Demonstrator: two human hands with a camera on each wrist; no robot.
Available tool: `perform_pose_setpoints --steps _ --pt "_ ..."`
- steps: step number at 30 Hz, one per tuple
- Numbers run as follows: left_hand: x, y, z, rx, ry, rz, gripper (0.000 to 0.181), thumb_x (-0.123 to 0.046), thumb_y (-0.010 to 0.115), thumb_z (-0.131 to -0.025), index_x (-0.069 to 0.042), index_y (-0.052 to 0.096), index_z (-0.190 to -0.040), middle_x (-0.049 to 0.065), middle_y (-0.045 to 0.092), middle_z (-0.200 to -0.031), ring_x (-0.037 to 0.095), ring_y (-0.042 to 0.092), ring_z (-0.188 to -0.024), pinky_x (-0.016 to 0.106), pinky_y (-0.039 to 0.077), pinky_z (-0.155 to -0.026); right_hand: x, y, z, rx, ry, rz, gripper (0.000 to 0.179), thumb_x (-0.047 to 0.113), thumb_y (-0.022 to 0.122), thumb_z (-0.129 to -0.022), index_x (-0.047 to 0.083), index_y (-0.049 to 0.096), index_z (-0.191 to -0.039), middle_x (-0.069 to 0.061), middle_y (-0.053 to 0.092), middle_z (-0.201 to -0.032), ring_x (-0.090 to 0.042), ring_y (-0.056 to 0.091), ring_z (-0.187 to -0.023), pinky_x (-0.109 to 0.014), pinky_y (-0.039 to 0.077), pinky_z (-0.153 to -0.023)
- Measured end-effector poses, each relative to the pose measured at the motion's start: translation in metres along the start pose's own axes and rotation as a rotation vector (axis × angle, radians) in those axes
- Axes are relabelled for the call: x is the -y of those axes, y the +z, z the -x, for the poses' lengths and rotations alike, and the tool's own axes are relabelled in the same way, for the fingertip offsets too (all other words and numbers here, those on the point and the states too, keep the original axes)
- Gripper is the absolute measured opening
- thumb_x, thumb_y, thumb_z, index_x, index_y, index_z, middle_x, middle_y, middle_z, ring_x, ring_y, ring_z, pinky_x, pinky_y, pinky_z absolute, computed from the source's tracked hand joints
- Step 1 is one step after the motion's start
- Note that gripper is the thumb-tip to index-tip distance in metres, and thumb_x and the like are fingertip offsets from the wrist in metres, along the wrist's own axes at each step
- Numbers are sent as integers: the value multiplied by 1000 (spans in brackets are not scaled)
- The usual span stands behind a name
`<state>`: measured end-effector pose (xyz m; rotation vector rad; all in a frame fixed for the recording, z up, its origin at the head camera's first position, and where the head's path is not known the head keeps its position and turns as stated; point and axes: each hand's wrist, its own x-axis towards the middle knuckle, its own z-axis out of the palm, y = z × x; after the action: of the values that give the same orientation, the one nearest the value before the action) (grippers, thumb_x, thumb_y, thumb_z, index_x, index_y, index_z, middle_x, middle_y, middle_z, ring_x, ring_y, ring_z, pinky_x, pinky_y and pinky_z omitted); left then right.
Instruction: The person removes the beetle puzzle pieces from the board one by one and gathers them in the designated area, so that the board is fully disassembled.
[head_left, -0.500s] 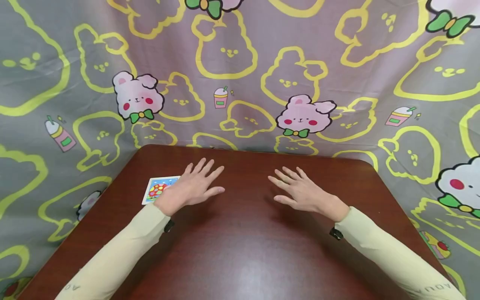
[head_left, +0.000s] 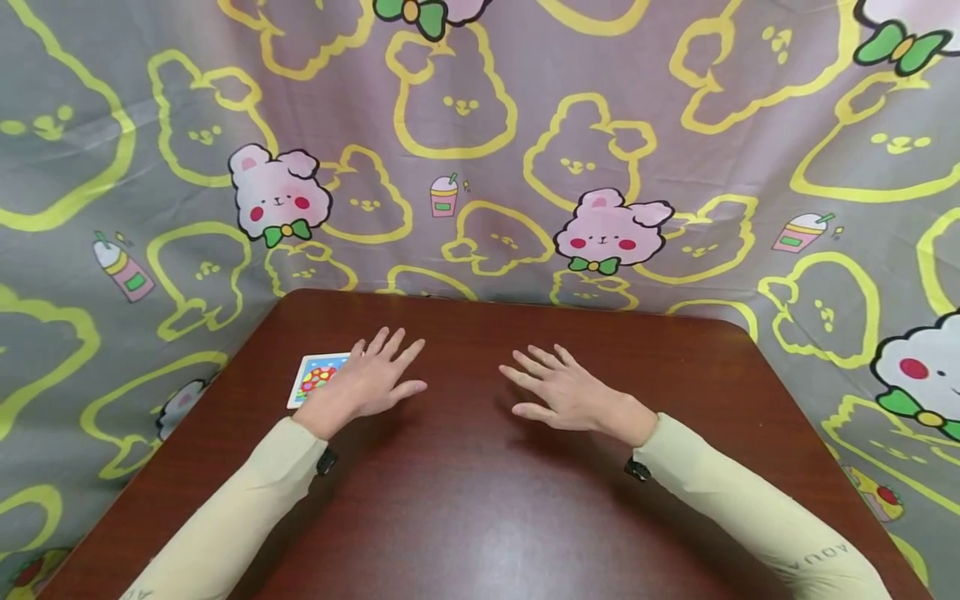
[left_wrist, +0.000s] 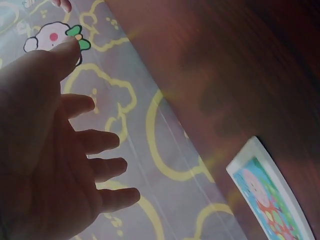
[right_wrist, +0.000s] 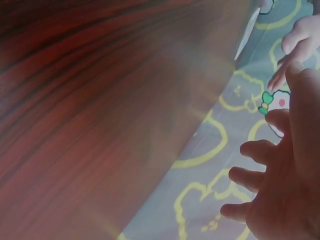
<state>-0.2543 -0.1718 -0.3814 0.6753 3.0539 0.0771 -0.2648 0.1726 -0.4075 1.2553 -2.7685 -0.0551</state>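
A square white-edged picture card [head_left: 315, 379] with a colourful spotted figure on a blue ground lies at the left of the brown table. My left hand [head_left: 363, 379], fingers spread, hovers above the table and covers the card's right part in the head view. In the left wrist view the card [left_wrist: 270, 200] lies on the table, apart from the hand [left_wrist: 55, 150]. Over the middle right of the table my right hand [head_left: 573, 390] is held with its fingers spread too. Neither hand holds anything.
The dark brown wooden table [head_left: 480, 500] has rounded far corners. Behind it and along both sides hangs a grey curtain [head_left: 495, 167] printed with yellow outlines and pink-white bunny heads. Small dark wristbands [head_left: 638, 469] show under the cream sleeves [head_left: 750, 500].
Both hands have shifted left, the right one further than the left. The right hand has also come slightly nearer. The card stays in place.
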Motion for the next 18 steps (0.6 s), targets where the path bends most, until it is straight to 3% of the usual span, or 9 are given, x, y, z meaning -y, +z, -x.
perform_pose_setpoints --steps 7,11,18 --pt "18 5 8 -11 -41 24 72 -52 49 -99 -15 28 -156 25 22 -161 48 19 -147 68 23 -112 9 3 -14 0 -20 5 66 66 30 -99 33 27 -156 -6 26 -163 -33 25 -150 -65 22 -115" --pt "32 6 18 26 -87 65 71 -48 51 -100 -11 27 -156 28 20 -160 51 17 -146 70 22 -111 13 7 -19 27 -30 -19 67 67 28 -99 32 27 -156 -7 26 -163 -33 25 -150 -65 22 -114" --pt "61 12 20 73 -159 73 70 -46 47 -102 -7 24 -156 32 18 -158 55 19 -143 72 27 -106 15 17 -25 78 -3 -64 67 63 33 -100 27 29 -156 -9 27 -162 -35 26 -149 -65 22 -115"
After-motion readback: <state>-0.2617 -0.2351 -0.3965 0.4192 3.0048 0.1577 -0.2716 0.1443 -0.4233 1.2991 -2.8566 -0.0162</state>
